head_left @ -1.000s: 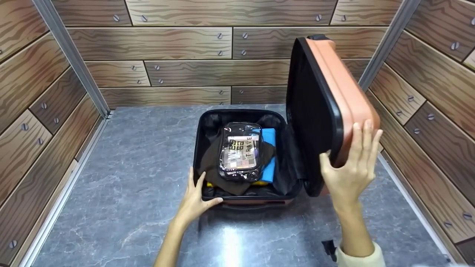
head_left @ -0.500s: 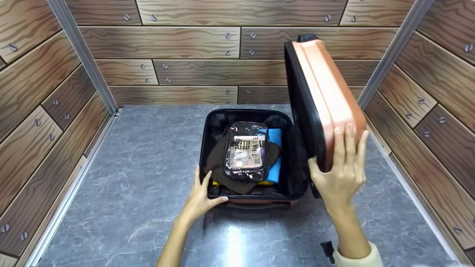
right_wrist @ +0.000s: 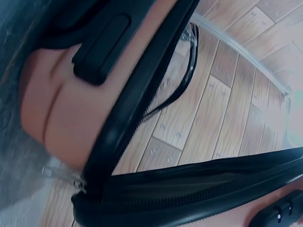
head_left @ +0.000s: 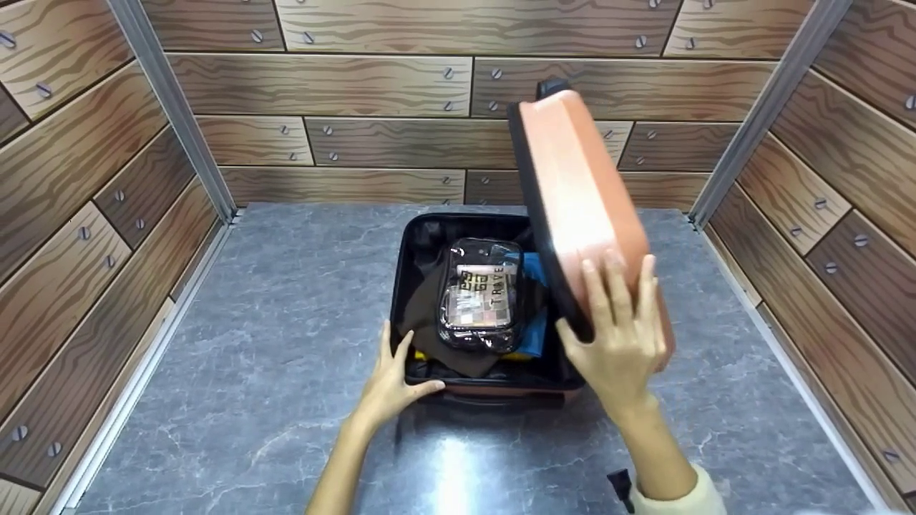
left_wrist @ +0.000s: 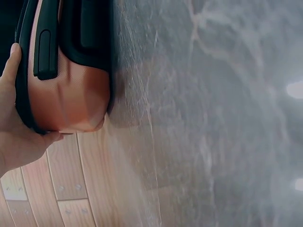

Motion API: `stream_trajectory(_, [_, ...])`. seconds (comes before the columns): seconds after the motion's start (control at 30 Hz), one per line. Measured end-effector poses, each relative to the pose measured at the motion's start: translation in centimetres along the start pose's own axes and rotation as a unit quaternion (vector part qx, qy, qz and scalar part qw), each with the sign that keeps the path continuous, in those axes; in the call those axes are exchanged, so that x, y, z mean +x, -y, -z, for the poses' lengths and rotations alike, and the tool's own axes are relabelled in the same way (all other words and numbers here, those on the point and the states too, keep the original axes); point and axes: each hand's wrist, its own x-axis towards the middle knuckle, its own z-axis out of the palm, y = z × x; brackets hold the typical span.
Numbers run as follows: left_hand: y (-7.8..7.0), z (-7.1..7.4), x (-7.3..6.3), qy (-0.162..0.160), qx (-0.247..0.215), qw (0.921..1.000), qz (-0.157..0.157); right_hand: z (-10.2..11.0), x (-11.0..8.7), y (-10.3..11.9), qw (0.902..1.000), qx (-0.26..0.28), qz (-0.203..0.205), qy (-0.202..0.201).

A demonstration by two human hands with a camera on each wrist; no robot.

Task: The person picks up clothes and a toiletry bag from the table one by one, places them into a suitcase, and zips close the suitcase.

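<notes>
A small orange-pink suitcase (head_left: pixel 501 386) lies on the floor with its lid (head_left: pixel 580 200) tilted up from the right side, leaning over the base. Inside are a clear black-edged pouch (head_left: pixel 481 297) printed "TRAVE", dark brown cloth (head_left: pixel 465 361), something blue (head_left: pixel 535 336) and a bit of yellow (head_left: pixel 421 355). My left hand (head_left: pixel 386 390) rests on the base's near left corner, fingers spread on the left rim and thumb on the front. My right hand (head_left: pixel 619 347) holds the lid's near end, fingers on the outer shell and thumb at the dark rim.
Wood-plank-patterned walls (head_left: pixel 386 82) enclose the grey marbled floor (head_left: pixel 308 286) at the back and sides. In the right wrist view, a metal zipper pull (right_wrist: pixel 61 175) hangs at the suitcase's hinge corner. A black strap (head_left: pixel 620 486) hangs beside the right sleeve.
The lid has swung leftward and down over the base, my right hand moving with it. It now covers the base's right side. My left hand stays on the corner; the head view has shifted slightly.
</notes>
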Motion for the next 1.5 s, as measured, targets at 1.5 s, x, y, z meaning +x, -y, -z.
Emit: stream_trajectory(1.5, [0.6,0.1,0.0,-0.029,-0.082,0.9959,0.024,-6.3,-3.8,5.0,0.9674,0.114,0.162,0.158])
